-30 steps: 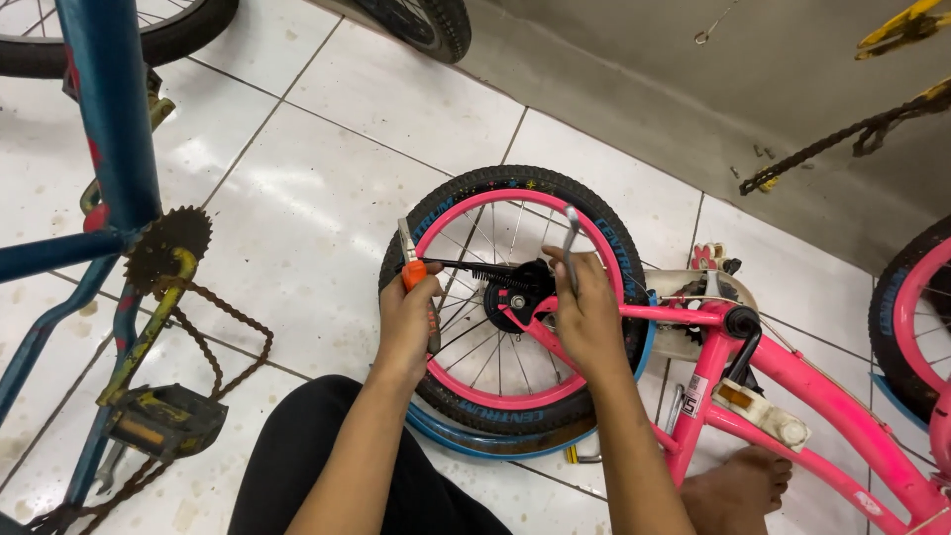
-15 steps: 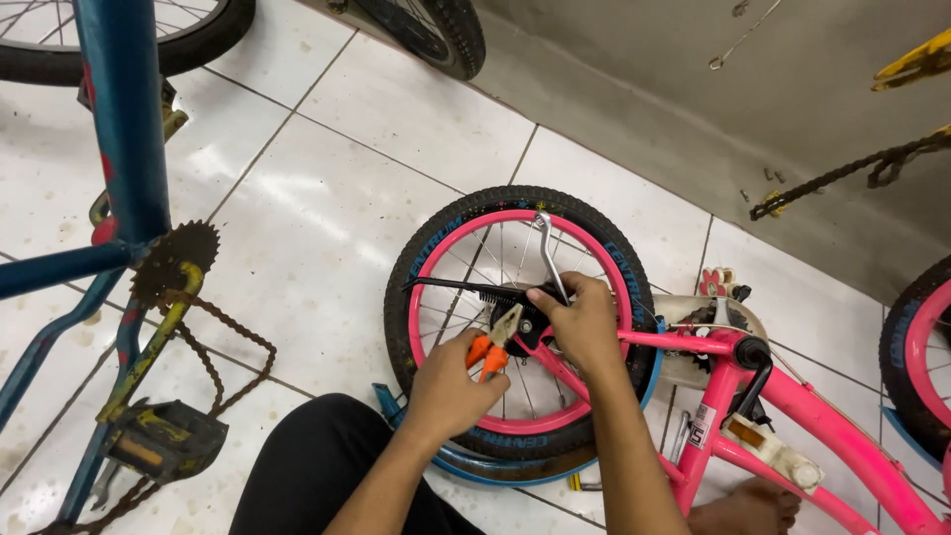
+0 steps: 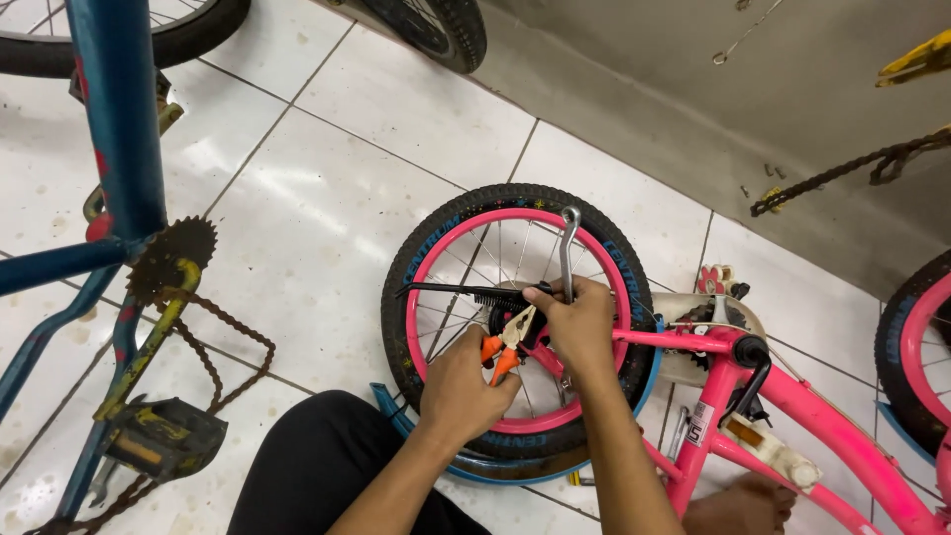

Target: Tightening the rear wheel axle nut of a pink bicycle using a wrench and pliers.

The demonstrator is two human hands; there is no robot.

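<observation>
Since the earlier frame the left hand (image 3: 464, 388) has come right from the wheel's left rim to the hub, low centre of the frame, its grip closed on orange-handled pliers (image 3: 507, 347) whose jaws point at the axle. Right hand (image 3: 577, 325) sits just right of the pliers, fingers closed round a grey wrench (image 3: 567, 260) standing up across the spokes. Pink wheel (image 3: 436, 260) lies on the tile floor (image 3: 327, 208); a blue frame (image 3: 119, 129) fills the upper left.
</observation>
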